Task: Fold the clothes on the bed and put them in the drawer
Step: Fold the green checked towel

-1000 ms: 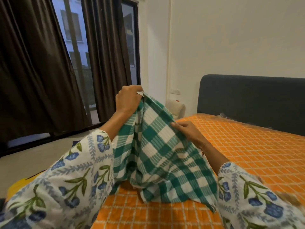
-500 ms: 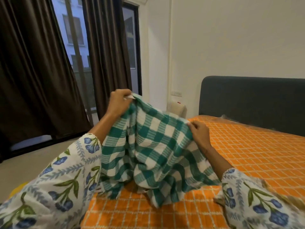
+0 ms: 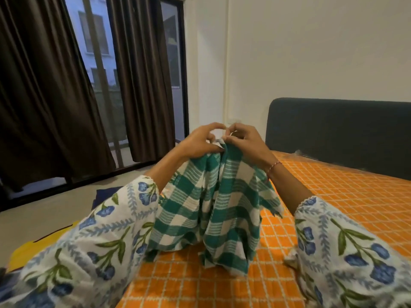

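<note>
A green and white checked cloth (image 3: 213, 210) hangs doubled over above the orange checked bed (image 3: 333, 203), its lower end resting on the sheet. My left hand (image 3: 200, 141) and my right hand (image 3: 244, 141) are side by side at the top, each pinching a corner of the cloth, with the two corners brought together. Both of my arms wear white sleeves with a blue flower print. No drawer is in view.
A dark headboard (image 3: 338, 132) stands at the back right against a white wall. Brown curtains (image 3: 44, 96) and a glass door (image 3: 102, 70) fill the left. Grey floor (image 3: 44, 212) lies left of the bed, with a yellow and dark blue thing (image 3: 29, 250) at its near edge.
My right hand has slid along the cloth's top edge, taken the far corner and risen. The two hands have come together, so the spread cloth now hangs folded in half.
</note>
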A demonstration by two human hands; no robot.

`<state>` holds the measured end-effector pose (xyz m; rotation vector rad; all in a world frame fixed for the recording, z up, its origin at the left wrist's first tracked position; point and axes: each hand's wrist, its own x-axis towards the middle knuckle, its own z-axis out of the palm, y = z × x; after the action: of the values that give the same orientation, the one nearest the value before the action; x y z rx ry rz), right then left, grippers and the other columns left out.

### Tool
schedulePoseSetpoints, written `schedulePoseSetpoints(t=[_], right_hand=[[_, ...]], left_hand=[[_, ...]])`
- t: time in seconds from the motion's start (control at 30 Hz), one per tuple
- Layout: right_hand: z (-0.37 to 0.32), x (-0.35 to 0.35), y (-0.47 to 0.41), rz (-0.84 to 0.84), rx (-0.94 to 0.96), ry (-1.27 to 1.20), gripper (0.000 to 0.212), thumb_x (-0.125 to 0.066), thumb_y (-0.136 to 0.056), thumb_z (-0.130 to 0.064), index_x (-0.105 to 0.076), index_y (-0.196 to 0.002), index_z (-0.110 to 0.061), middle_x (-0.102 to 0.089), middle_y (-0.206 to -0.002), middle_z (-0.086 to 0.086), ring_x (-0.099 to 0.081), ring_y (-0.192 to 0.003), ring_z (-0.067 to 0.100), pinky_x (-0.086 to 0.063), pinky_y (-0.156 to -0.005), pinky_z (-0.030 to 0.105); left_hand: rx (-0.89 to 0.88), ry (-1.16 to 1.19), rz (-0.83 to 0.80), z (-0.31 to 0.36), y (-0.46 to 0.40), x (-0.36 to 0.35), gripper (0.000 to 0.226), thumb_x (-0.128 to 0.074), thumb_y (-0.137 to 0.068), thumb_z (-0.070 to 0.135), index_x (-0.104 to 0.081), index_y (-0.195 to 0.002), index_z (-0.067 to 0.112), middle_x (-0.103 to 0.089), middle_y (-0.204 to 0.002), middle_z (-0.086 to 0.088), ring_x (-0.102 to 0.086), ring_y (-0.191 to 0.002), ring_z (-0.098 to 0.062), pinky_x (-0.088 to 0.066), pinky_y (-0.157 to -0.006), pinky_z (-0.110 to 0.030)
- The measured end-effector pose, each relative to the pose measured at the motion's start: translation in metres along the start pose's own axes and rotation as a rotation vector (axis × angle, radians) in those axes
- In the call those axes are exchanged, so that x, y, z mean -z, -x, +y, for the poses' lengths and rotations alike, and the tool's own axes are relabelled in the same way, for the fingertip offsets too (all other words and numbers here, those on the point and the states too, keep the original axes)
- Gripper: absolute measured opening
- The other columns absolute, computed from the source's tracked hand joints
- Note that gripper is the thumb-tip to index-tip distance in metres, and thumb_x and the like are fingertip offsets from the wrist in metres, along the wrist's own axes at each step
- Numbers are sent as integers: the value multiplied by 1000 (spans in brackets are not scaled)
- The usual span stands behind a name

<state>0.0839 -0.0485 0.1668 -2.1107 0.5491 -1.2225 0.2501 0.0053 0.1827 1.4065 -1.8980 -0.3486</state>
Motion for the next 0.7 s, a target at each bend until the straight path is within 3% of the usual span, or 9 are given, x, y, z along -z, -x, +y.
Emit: schedulePoseSetpoints(t=[0.07,0.2,0.3,0.37,0.4,0.47,0.57,0.63,0.7], right_hand=[[-4,3,-3,-24,24,30,8,-65,-87,-10,-63,-79,-10,-64,-74,11,-56,-69,15,-47,-67,30],[-2,12,-1,31,-11,106,19,-66,-88,-22,-58,-72,-19,-56,-66,-3,-47,-63,8,-40,-61,22],[13,20,8,-16,-138,137,28,-68,-87,-30,-62,-71,-8,-56,-66,-2,-50,-61,5,-39,-59,22],[28,28,18,-15,-220,248,38,-68,-85,-35,-67,-74,1,-58,-65,4,-52,-62,11,-39,-60,27],[35,35,24,23,-255,283,34,-68,-85,-35,-69,-73,-3,-60,-66,5,-54,-62,14,-41,-60,29],[43,49,35,97,-294,243,21,-68,-86,-32,-71,-74,-14,-66,-70,4,-61,-65,16,-47,-60,29],[45,61,45,173,-329,145,24,-71,-84,-24,-62,-62,-17,-59,-62,-1,-55,-50,-2,-40,-46,10],[44,62,46,216,-365,85,30,-73,-82,-23,-57,-58,-16,-56,-57,-3,-50,-43,-4,-37,-44,11],[44,66,47,185,-419,-26,26,-72,-82,-22,-57,-62,-15,-58,-56,-6,-54,-50,2,-41,-49,17]], left_hand=[[-11,48,-31,3,-3,-5,21,-65,-84,3,-65,-105,8,-63,-73,2,-57,-66,-7,-47,-66,-23],[-2,-107,166,10,-6,-12,8,-65,-87,11,-69,-87,5,-58,-68,3,-50,-66,-9,-40,-61,-22],[49,-19,395,7,-9,-7,5,-64,-87,9,-66,-82,10,-52,-63,-1,-43,-60,-8,-33,-53,-18],[117,53,561,-1,-10,5,7,-64,-88,10,-67,-85,5,-53,-69,-9,-45,-63,-12,-34,-57,-24],[161,81,637,-6,-10,11,9,-63,-88,12,-68,-86,4,-55,-72,-10,-48,-67,-14,-36,-60,-25],[260,148,761,-19,-9,21,15,-62,-90,14,-65,-80,4,-56,-72,-10,-49,-70,-16,-38,-61,-28],[411,250,905,-32,-11,21,31,-59,-92,17,-50,-62,12,-47,-61,-5,-43,-60,-16,-35,-56,-36],[485,292,970,-34,-13,17,38,-56,-93,14,-44,-58,13,-41,-57,-1,-36,-54,-14,-31,-56,-35],[518,302,1009,-34,-15,14,34,-55,-93,12,-46,-60,11,-43,-58,-2,-41,-60,-17,-32,-58,-34]])
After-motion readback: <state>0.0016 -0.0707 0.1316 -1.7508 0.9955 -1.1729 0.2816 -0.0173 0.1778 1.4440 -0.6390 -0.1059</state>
